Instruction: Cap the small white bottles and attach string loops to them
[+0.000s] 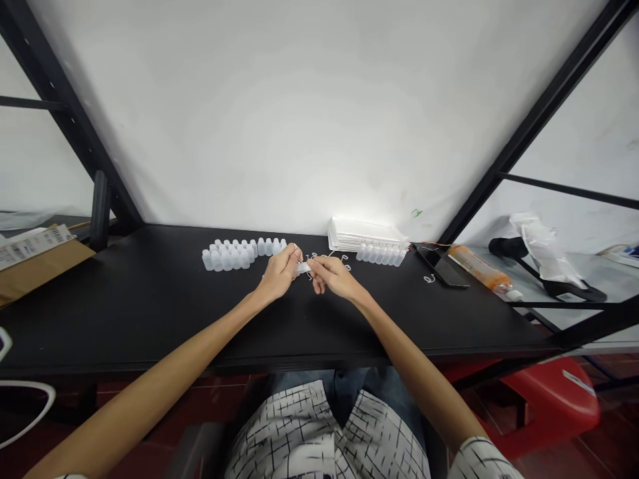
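My left hand and my right hand meet over the middle of the black table, their fingers closed on a small whitish translucent piece between them. It looks like a small bottle, though the fingers cover much of it. Left of my hands stand several translucent bottles in rows, with more bottles just behind my left hand. Small white loops lie scattered behind my right hand. Further right, a row of bottles with thin tips stands before a stack of white trays.
On the black table, a dark phone or tablet, a white loop and an orange-labelled tube lie to the right. A cardboard box is at the far left. Black metal posts flank the table; a red stool stands below right.
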A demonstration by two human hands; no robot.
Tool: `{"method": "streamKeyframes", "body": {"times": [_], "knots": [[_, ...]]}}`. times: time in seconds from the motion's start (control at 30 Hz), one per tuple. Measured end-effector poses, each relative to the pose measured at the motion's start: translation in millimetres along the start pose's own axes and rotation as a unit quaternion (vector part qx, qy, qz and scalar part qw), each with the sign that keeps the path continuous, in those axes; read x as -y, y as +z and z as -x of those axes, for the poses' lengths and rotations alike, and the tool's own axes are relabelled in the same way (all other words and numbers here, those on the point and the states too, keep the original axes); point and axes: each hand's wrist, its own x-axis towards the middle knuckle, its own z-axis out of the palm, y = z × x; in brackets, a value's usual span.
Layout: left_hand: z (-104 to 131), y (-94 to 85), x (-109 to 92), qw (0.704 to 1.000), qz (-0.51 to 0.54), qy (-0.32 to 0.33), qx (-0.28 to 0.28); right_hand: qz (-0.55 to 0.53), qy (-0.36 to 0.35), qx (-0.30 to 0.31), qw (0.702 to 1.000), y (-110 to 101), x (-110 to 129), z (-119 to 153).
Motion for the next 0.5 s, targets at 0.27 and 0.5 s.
{"method": "streamKeyframes", "body": {"times": [0.27,0.5], "knots": [[-2.6,-0.5,3.6,0.998,0.042,-0.032,0.02,-0.013,-0.02,0.009,1.0,0.2,2.1,1.1],[-2.2,-2.5,0.6,0.993,-0.08,0.019,0.085,0.071,-0.063,-0.101,0.99,-13.8,7.7,2.2]]}}
